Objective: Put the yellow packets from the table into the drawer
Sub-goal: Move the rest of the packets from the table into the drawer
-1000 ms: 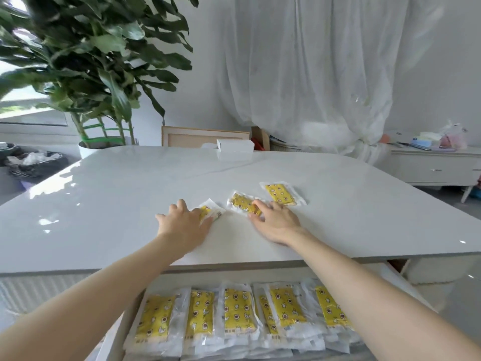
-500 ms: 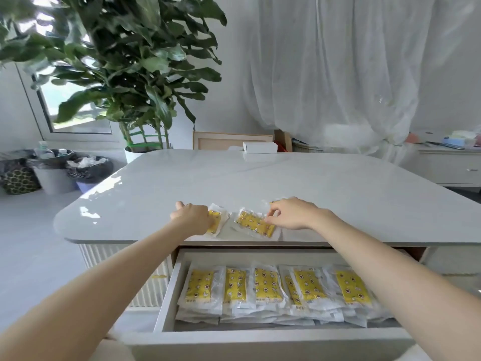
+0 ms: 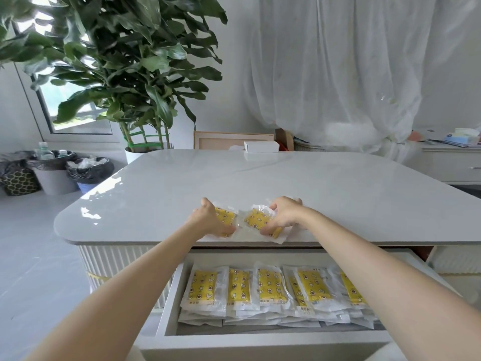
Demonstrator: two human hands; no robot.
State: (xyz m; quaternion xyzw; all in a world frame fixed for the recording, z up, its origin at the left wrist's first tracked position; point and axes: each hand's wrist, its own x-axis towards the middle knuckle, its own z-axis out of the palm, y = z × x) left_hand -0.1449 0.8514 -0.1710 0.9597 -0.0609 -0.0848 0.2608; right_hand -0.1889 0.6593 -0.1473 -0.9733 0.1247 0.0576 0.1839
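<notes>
On my feed both arms reach over the open drawer to the near edge of the white counter. My left hand sits on the left packet, a yellow printed sachet in clear wrap. Its fingers are curled down over the near end and the thumb is raised at the far side, so they are gripping it. My right hand is on the right packet. Its fingers are bent and pinching the crinkled wrap, which bunches up at the far end. I cannot tell whether more than one packet lies under that hand.

The two packets lie side by side, their clear edges touching or overlapping between my hands. Both are on the counter, with the right one's corner reaching just past the front edge.

Below the edge, the drawer stands pulled out towards me. The stacked packets inside form a row of the same yellow sachets lying flat, side by side, over further layers. My right forearm hides the right end of the row.

At the far edge of the counter rests a small white box. Behind the counter on the left stands a large leafy plant in a white pot, with lined bins on the floor beside it. A white curtain hangs on the right above a low sideboard.
</notes>
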